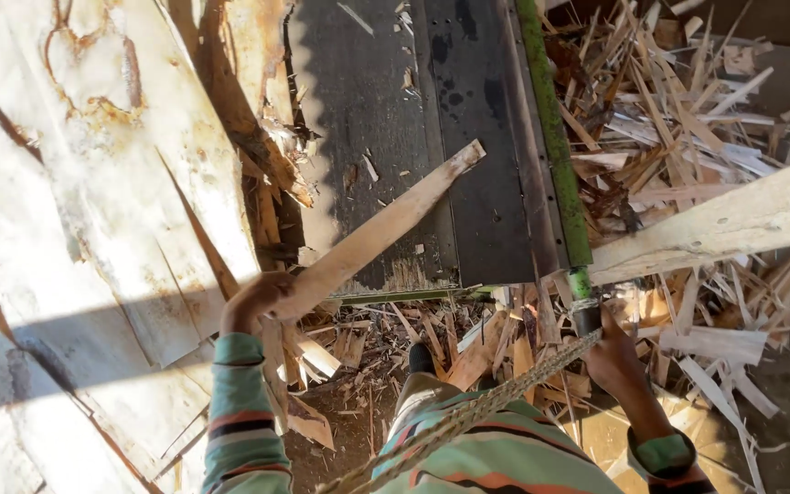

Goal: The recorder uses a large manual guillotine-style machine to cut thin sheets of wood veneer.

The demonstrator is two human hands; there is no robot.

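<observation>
Scrap-strewn floor (pixel 688 110) | left hand (pixel 253 300) grips plank (pixel 386 229) | right hand (pixel 616 359) on lever (pixel 555 137)

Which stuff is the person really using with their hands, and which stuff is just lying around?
In use:
- wooden strip, held by the left hand
- green lever, its dark end gripped by the right hand
- dark machine table under the strip

Lying about:
- heap of wood scraps
- pale veneer sheets
- long plank
- twisted rope

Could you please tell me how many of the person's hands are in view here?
2. The left hand grips the near end of a long wood strip; the right hand is at the green lever's lower end, by the rope.
</observation>
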